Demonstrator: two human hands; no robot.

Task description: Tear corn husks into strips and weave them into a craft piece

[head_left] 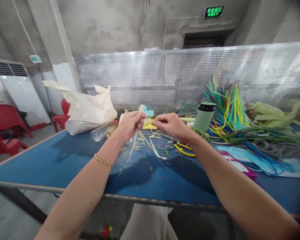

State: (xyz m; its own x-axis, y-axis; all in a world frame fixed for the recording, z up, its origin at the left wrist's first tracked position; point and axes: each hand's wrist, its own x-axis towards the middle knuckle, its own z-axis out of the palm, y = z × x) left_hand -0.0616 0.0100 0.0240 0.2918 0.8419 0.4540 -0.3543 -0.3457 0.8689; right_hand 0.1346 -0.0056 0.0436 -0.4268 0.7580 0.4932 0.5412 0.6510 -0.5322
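Note:
My left hand is raised over the middle of the table, thumb and fingers pinched on a pale strip whose end sticks up above the fingertips. A little to the right, my right hand is closed in a pinch; whatever its fingertips grip is too small to make out. The hands are apart. Below them, pale strip scraps are strewn over the blue table. Near my right wrist lies a tool with yellow handles, its working end partly hidden. Behind the hands sits a light-blue object.
A cream plastic bag and a clear bottle are on the left. To the right stand a green canister and a bundle of coloured strips. A purple packet lies near my right forearm. A perforated metal panel backs the table.

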